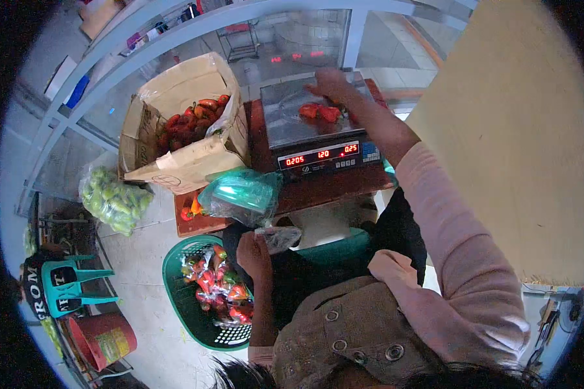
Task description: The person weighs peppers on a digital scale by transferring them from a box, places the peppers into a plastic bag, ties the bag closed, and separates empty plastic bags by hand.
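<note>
Red peppers (pixel 320 113) lie on the metal pan (pixel 279 110) of a digital scale (pixel 324 159), whose red display reads 0.205, 1.20 and 0.25. My right hand (pixel 334 87) is over the pan just behind these peppers, fingers stretched to the left and holding nothing I can see. Low in front of my lap, my left hand (pixel 255 254) is closed on the edge of a clear plastic bag (pixel 279 238). A stack of green and clear plastic bags (pixel 243 194) lies on the table just beyond that hand.
Left of the scale, an open cardboard box (pixel 182 168) holds red peppers (pixel 191 123). A green basket (pixel 172 295) with bagged peppers stands on the floor. Nearby are a bag of green vegetables (pixel 113 198), a teal chair (pixel 78 279) and a red bucket (pixel 104 337).
</note>
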Tool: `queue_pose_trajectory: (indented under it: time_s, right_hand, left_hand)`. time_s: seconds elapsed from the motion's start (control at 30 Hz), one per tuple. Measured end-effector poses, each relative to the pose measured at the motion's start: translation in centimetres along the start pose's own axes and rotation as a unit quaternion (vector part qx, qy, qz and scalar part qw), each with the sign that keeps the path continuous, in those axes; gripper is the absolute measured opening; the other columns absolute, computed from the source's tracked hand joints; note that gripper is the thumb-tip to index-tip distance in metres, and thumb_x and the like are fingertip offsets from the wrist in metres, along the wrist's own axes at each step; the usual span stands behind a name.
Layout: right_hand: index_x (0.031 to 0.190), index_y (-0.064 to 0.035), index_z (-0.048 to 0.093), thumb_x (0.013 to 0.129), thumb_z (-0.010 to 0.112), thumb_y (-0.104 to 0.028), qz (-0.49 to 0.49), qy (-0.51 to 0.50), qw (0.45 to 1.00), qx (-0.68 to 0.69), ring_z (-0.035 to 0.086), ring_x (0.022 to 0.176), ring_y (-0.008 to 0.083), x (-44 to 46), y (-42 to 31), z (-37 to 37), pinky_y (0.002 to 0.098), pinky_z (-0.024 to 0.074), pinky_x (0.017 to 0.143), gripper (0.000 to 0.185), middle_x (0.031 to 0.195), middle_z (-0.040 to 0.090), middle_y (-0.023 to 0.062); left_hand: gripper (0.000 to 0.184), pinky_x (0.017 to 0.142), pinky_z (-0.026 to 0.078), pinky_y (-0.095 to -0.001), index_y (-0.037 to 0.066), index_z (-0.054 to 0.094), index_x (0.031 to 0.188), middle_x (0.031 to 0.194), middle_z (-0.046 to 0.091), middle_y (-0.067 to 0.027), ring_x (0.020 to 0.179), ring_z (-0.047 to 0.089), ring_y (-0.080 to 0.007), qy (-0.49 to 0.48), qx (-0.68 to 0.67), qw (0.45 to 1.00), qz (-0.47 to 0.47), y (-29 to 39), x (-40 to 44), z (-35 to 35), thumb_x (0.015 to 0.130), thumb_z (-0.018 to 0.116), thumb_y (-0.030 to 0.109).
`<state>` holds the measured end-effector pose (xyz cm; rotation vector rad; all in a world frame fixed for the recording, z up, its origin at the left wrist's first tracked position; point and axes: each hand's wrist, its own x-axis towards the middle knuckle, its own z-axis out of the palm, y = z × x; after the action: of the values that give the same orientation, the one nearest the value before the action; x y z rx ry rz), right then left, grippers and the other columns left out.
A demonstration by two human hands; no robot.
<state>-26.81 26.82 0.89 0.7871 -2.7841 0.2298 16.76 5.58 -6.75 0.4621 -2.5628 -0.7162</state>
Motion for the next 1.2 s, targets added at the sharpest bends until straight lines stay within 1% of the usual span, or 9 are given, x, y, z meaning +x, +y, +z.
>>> queue_pose_trajectory:
  time_s: [0.1, 0.17, 0.37, 0.57, 0.67, 0.77, 0.87, 1.1, 1.2]
  right_hand:
    - [0.094, -0.0015, 0.065, 0.079, 0.057, -0.050, 0.010, -0.014, 1.000, 0.021, 0.061, 0.087, 0.0369, 0.2, -0.5, -4.2, 0.0482, 0.0478, 0.079, 0.052, 0.090, 0.064, 0.0190]
    - [0.087, -0.0024, 0.068, 0.080, 0.054, -0.052, 0.023, -0.115, 0.993, -0.033, 0.063, 0.081, 0.0367, 1.5, -0.8, -7.0, 0.0471, 0.0490, 0.078, 0.052, 0.083, 0.065, 0.0183]
    - [0.073, -0.0118, 0.071, 0.078, 0.053, -0.057, 0.016, -0.134, 0.989, 0.060, 0.065, 0.073, 0.0283, 2.4, -1.4, -8.3, 0.0432, 0.0505, 0.075, 0.049, 0.072, 0.066, 0.0130]
    - [0.059, -0.0050, 0.064, 0.062, 0.071, -0.047, 0.009, -0.104, 0.987, 0.120, 0.060, 0.056, 0.0209, 2.8, -4.2, -9.6, 0.0365, 0.0486, 0.057, 0.043, 0.056, 0.060, 0.0085]
    - [0.071, -0.0159, 0.070, 0.073, 0.052, -0.064, -0.003, -0.098, 0.988, 0.122, 0.064, 0.069, 0.0235, 3.3, -4.9, -10.1, 0.0416, 0.0507, 0.074, 0.051, 0.066, 0.064, 0.0092]
    - [0.074, -0.0133, 0.070, 0.072, 0.052, -0.066, 0.025, -0.157, 0.986, 0.055, 0.063, 0.073, 0.0247, 3.8, -6.4, -11.4, 0.0415, 0.0504, 0.074, 0.056, 0.068, 0.064, 0.0116]
    - [0.065, -0.0020, 0.066, 0.055, 0.075, -0.043, 0.010, -0.148, 0.985, 0.084, 0.062, 0.062, 0.0232, 3.0, -6.4, -11.3, 0.0387, 0.0498, 0.059, 0.043, 0.066, 0.064, 0.0113]
    - [0.074, -0.0065, 0.069, 0.068, 0.066, -0.050, -0.027, -0.109, 0.994, -0.009, 0.064, 0.081, 0.0307, 1.3, -2.1, -4.0, 0.0448, 0.0502, 0.072, 0.044, 0.079, 0.065, 0.0170]
    - [0.074, -0.0015, 0.069, 0.055, 0.078, -0.042, 0.019, -0.139, 0.990, 0.020, 0.065, 0.077, 0.0312, 0.6, -2.1, -3.5, 0.0427, 0.0514, 0.068, 0.046, 0.079, 0.065, 0.0169]
  left_hand:
    - [0.019, 0.063, 0.042, -0.0454, 0.001, 0.054, 0.077, 0.073, 0.053, -0.0165, 0.072, 0.054, -0.0372, -0.001, -0.013, 1.000, -0.005, -0.1, -0.1, 0.2, 0.083, 0.053, 0.019]
    - [0.019, 0.063, 0.042, -0.0453, 0.001, 0.054, 0.077, 0.073, 0.053, -0.0165, 0.072, 0.055, -0.0372, 0.005, -0.019, 1.000, -0.018, 0.2, -0.1, 0.2, 0.083, 0.054, 0.019]
    - [0.017, 0.064, 0.043, -0.0449, 0.002, 0.055, 0.078, 0.073, 0.055, -0.0165, 0.072, 0.056, -0.0365, 0.006, -0.025, 0.999, -0.023, 0.6, -0.1, -0.4, 0.082, 0.054, 0.018]
    - [0.018, 0.063, 0.042, -0.0459, 0.001, 0.055, 0.079, 0.074, 0.054, -0.0169, 0.072, 0.055, -0.0375, 0.023, -0.024, 0.999, 0.010, -0.1, -0.3, 0.1, 0.084, 0.052, 0.019]
    - [0.019, 0.062, 0.042, -0.0462, 0.001, 0.054, 0.079, 0.074, 0.053, -0.0169, 0.072, 0.054, -0.0381, 0.031, -0.023, 0.999, 0.007, 0.0, -0.3, 0.0, 0.085, 0.051, 0.020]
    - [0.020, 0.062, 0.041, -0.0460, 0.002, 0.053, 0.077, 0.074, 0.052, -0.0166, 0.072, 0.053, -0.0380, 0.020, -0.023, 0.999, -0.012, 0.6, -0.3, -0.5, 0.085, 0.051, 0.020]
    - [0.021, 0.062, 0.041, -0.0457, 0.002, 0.051, 0.076, 0.073, 0.051, -0.0162, 0.072, 0.053, -0.0375, 0.014, -0.025, 1.000, -0.009, 0.7, -0.3, -0.7, 0.085, 0.051, 0.021]
    - [0.021, 0.062, 0.041, -0.0453, 0.002, 0.049, 0.074, 0.072, 0.050, -0.0155, 0.071, 0.053, -0.0367, 0.029, -0.018, 0.999, 0.007, 0.2, -0.2, -0.3, 0.084, 0.051, 0.020]
    - [0.021, 0.062, 0.041, -0.0453, 0.002, 0.049, 0.074, 0.072, 0.049, -0.0155, 0.071, 0.052, -0.0368, 0.035, -0.012, 0.999, 0.007, 0.2, -0.1, -0.1, 0.084, 0.051, 0.020]
